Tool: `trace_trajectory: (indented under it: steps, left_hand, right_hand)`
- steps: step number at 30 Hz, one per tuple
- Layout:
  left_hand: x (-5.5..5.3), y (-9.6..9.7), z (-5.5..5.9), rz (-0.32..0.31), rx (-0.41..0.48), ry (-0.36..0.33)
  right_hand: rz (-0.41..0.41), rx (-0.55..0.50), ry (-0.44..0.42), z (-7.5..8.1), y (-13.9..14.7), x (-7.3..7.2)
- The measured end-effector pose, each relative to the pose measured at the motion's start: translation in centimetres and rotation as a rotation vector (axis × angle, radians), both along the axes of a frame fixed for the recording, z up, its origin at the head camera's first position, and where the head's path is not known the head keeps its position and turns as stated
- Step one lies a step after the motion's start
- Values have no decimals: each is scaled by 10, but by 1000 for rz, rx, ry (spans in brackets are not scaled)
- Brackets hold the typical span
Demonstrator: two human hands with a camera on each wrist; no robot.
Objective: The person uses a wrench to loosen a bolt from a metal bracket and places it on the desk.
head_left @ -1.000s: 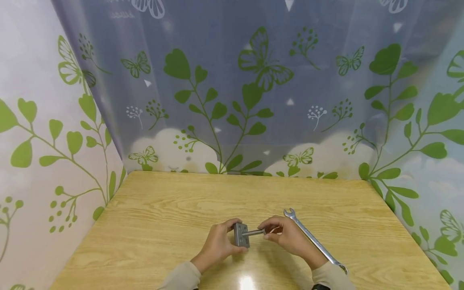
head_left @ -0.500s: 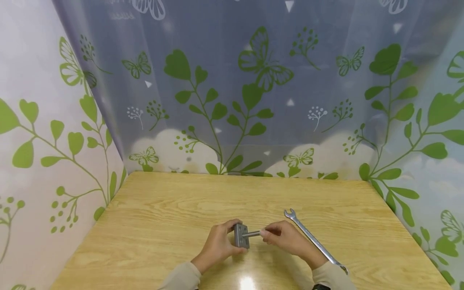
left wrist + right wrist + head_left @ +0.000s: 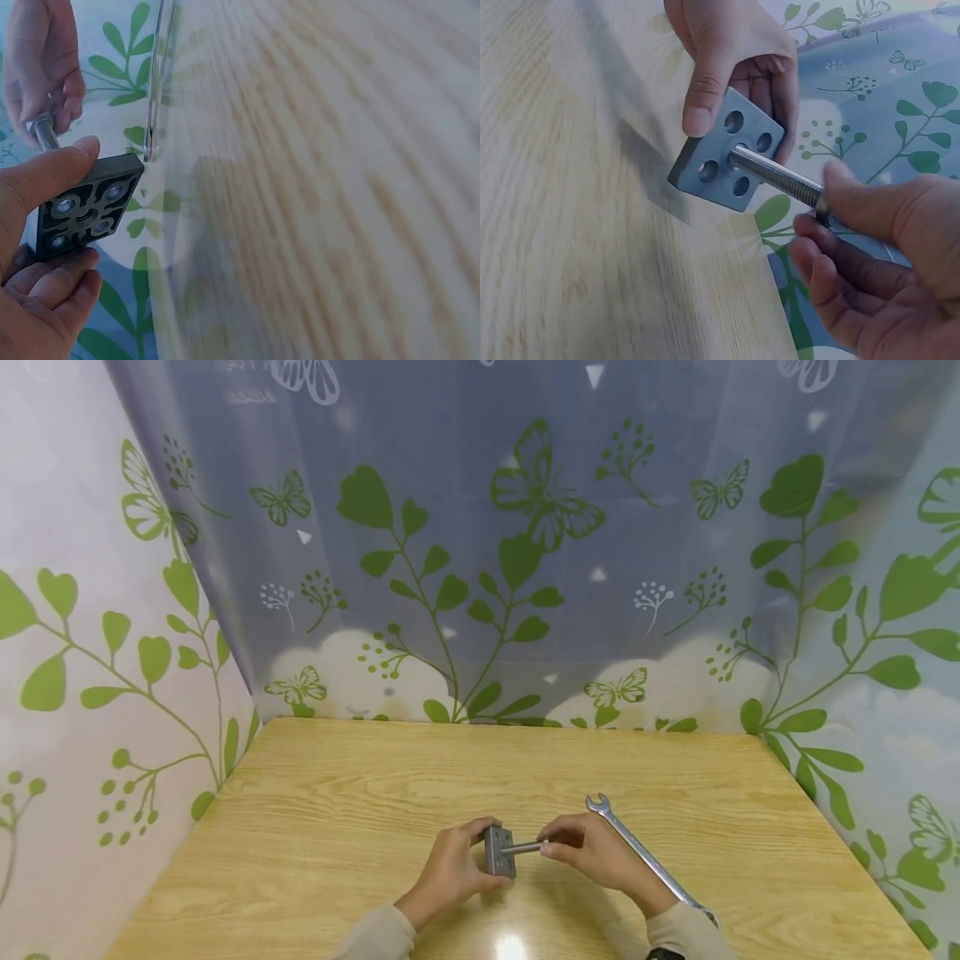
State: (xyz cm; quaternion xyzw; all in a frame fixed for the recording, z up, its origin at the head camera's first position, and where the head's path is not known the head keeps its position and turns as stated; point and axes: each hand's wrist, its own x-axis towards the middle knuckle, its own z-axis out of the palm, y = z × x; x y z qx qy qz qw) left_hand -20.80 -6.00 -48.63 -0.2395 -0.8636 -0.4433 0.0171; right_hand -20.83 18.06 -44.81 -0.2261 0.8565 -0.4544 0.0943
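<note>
My left hand (image 3: 453, 870) grips a square grey metal plate (image 3: 495, 852) by its edges, thumb on one side and fingers on the other. A threaded bolt (image 3: 780, 180) stands out from the plate's centre hole, square to its face. With thumb and fingertips, my right hand (image 3: 596, 853) pinches the bolt's outer end, partly covering the head there. Round holes sit near the corners of the plate, as the right wrist view shows. In the left wrist view the plate's other face (image 3: 84, 217) has raised ribs and dark recesses.
A long combination wrench (image 3: 648, 853) lies slantwise on the wooden table (image 3: 360, 777), close beside my right forearm. Curtains (image 3: 465, 610) printed with leaves and butterflies rise behind the table and along both sides.
My right fingers have shifted round the bolt's outer end, covering and uncovering its tip. The left hand keeps the plate in nearly the same place.
</note>
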Motion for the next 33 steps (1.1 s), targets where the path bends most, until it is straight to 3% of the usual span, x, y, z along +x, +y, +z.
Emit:
trace_trajectory:
  steps: [3, 9, 15, 20, 26, 30, 33]
  left_hand:
    - [0, 1, 0, -2, 0, -2]
    - [1, 1, 0, 10, -6, -5]
    - [1, 0, 0, 11, -10, -10]
    - [1, 0, -1, 11, -8, -6]
    - [1, 0, -1, 9, 3, 4]
    - [1, 0, -1, 3, 11, 1]
    - [1, 0, 0, -2, 16, -2]
  right_hand:
    - [-4, -9, 42, -2, 2, -1]
    - [-1, -55, 25, -3, 2, -1]
    - [11, -21, 14, -2, 1, 0]
    - [20, -9, -75, -3, -1, 0]
    - [-59, -41, -153, -5, -6, 2]
    - [-62, -28, -114, -3, -7, 2]
    - [-53, 0, -34, 0, -5, 3]
